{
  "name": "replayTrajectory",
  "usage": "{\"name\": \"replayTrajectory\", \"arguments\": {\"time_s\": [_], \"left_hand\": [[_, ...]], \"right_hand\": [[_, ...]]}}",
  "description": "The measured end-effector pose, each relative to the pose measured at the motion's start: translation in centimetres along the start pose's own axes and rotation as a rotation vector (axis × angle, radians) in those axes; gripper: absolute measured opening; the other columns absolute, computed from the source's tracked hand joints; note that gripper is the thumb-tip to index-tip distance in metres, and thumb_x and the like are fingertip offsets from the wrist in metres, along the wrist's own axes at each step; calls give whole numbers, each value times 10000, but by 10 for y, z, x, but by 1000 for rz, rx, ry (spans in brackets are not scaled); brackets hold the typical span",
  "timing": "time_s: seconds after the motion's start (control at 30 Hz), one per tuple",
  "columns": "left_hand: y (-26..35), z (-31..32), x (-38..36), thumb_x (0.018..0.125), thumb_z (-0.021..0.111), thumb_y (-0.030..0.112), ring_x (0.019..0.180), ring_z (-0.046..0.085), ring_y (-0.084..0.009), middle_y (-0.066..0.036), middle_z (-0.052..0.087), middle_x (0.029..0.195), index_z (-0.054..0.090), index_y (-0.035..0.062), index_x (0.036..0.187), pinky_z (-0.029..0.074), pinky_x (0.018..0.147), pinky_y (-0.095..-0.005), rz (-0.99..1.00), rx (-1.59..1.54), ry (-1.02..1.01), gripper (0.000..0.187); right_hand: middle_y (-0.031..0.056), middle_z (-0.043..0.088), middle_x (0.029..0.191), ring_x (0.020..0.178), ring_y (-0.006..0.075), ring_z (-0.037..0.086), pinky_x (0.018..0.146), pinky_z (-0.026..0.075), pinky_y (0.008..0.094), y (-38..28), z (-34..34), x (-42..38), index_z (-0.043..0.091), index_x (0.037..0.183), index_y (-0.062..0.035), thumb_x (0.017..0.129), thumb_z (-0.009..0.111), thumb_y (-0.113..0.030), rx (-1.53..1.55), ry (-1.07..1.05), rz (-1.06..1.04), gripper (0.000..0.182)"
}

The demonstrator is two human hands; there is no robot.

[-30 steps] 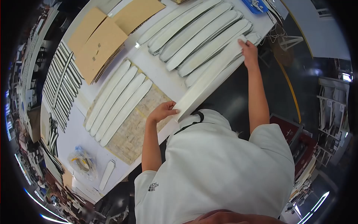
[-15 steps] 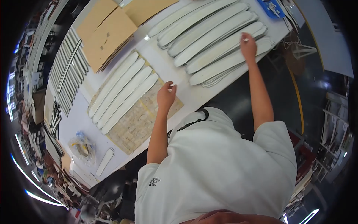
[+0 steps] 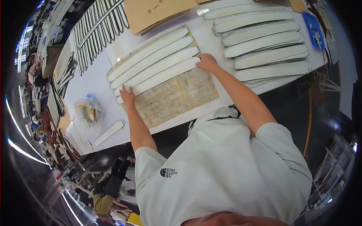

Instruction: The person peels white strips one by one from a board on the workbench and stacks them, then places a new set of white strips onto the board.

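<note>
Several long white strips with serrated ends point(image 3: 156, 62) lie side by side on a mottled tan board point(image 3: 177, 98). My right hand point(image 3: 207, 62) is closed at the right end of the nearest strip point(image 3: 169, 75), fingertips on its edge. Toward the same strip's left end, my left hand point(image 3: 128, 96) rests with thumb and forefinger apart, the fingertips touching the strip. Both forearms reach across the table's front edge.
Stacks of similar white strips point(image 3: 267, 52) lie at the right, with a blue tray point(image 3: 313, 30) beyond. Cardboard sheets point(image 3: 158, 13) and dark-edged strips point(image 3: 100, 28) are at the back. Tape rolls in plastic point(image 3: 89, 111) and a short white piece point(image 3: 109, 132) sit at left.
My right hand has moved left from the stacks to the nearest strip's right end. My left hand has moved to its left end. The view has turned, and the board appears farther right.
</note>
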State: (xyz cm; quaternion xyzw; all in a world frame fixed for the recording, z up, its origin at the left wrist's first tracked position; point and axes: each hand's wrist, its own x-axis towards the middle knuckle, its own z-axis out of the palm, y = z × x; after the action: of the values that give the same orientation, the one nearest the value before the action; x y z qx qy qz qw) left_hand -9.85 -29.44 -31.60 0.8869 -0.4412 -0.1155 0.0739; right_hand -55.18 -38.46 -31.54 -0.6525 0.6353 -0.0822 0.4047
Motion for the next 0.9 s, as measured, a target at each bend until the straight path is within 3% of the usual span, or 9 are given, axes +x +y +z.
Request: {"name": "replayTrajectory", "arguments": {"time_s": [0.1, 0.23, 0.33, 0.47, 0.63, 0.7, 0.77, 0.83, 0.9], "left_hand": [[7, 2, 3, 798, 635, 451, 1310, 375, -379, -192, 374, 1440, 407, 113, 1388, 339, 1039, -512, -138, 3, -48, 717], [33, -18, -4, 754, 656, 485, 1325, 362, -347, -99, 396, 1445, 397, 147, 1395, 312, 1034, -569, -296, 79, -114, 770], [42, -21, 3, 755, 655, 458, 1330, 354, -328, -56, 409, 1435, 403, 149, 1388, 292, 1036, -589, -333, 162, -166, 748], [50, -24, 3, 753, 649, 427, 1322, 362, -325, -82, 427, 1410, 414, 135, 1372, 296, 1029, -594, -339, 166, -184, 724], [49, -8, -2, 751, 653, 397, 1292, 400, -313, -146, 444, 1374, 431, 95, 1348, 308, 1009, -607, -238, 264, -27, 705], [81, -13, -22, 756, 688, 297, 1285, 406, -317, -166, 457, 1355, 444, 78, 1335, 318, 1036, -548, 82, 222, 224, 665], [129, -12, -43, 740, 727, 196, 1280, 411, -326, -158, 456, 1370, 444, 61, 1338, 330, 1059, -461, 513, -328, 83, 675], [203, -49, -94, 733, 735, 139, 1271, 443, -295, -129, 467, 1387, 428, 84, 1367, 353, 1049, -378, 728, -626, -314, 707], [240, -55, -114, 733, 747, 161, 1199, 511, -260, -118, 544, 1311, 490, 58, 1318, 382, 1015, -361, 1018, -565, -397, 647]], "right_hand": [[124, 649, 842, 778, 265, 635, 710, 519, 359, 3, -5, -7, 629, 1066, -51, 728, 695, -209, 131, -1, -105, 379], [60, 624, 801, 569, 139, 615, 520, 521, 288, -12, -28, -39, 614, 1021, 16, 790, 653, -87, 753, -344, 362, 256], [76, 628, 809, 586, 165, 632, 528, 534, 296, -13, -30, -47, 585, 1060, 30, 774, 647, -72, 828, -371, 414, 310], [82, 628, 832, 633, 163, 648, 549, 542, 300, 27, -53, -44, 561, 1034, 20, 785, 623, -80, 706, -122, 524, 276], [74, 617, 805, 673, 138, 646, 603, 535, 274, 30, -115, -82, 567, 1010, 14, 812, 639, -146, 587, -223, 263, 265], [56, 628, 801, 674, 137, 628, 625, 504, 265, 22, -124, -97, 586, 994, 12, 811, 642, -163, 420, -189, 109, 260], [11, 624, 762, 694, 108, 582, 664, 454, 252, -5, -140, -118, 612, 977, 11, 826, 649, -152, 251, -137, -30, 226], [5, 620, 768, 709, 94, 572, 669, 453, 243, -29, -152, -134, 615, 995, 9, 831, 655, -125, 413, -124, -116, 216], [1, 617, 772, 719, 81, 566, 673, 452, 235, -40, -167, -140, 619, 1009, 7, 836, 659, -101, 523, -85, -196, 207]]}}
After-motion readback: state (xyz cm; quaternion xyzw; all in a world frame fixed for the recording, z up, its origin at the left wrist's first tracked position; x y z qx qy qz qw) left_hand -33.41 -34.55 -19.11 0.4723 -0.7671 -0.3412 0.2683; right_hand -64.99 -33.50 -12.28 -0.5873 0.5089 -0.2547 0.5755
